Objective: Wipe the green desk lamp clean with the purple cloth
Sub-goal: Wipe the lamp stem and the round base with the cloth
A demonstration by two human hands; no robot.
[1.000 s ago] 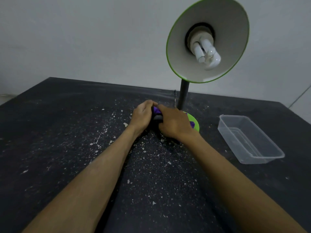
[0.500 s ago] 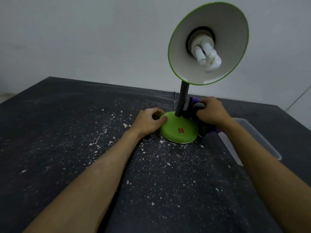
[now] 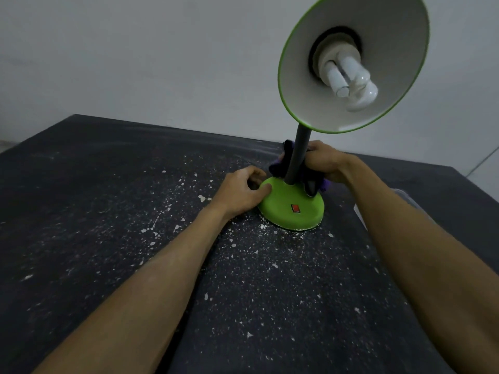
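To your left, the dark table [image 3: 81, 238], dusted with white flecks, runs as open surface to its left and far edges. Your left hand [image 3: 240, 193] grips the left rim of the round base of the green desk lamp [image 3: 283, 203], thumb on top and fingers curled beside it. The lamp stands upright near the table's far edge, right of centre. Its long axis runs up the dark stem, and the white-lined shade tilts its open mouth and white bulb [image 3: 348, 82] toward you. A red switch [image 3: 295, 208] faces you on the base. Your right hand [image 3: 326, 160] clamps the crumpled purple cloth [image 3: 280, 166] around the foot of the stem. Beside that forearm a clear plastic container [image 3: 405, 195] shows only in part, and you cannot tell its contents.
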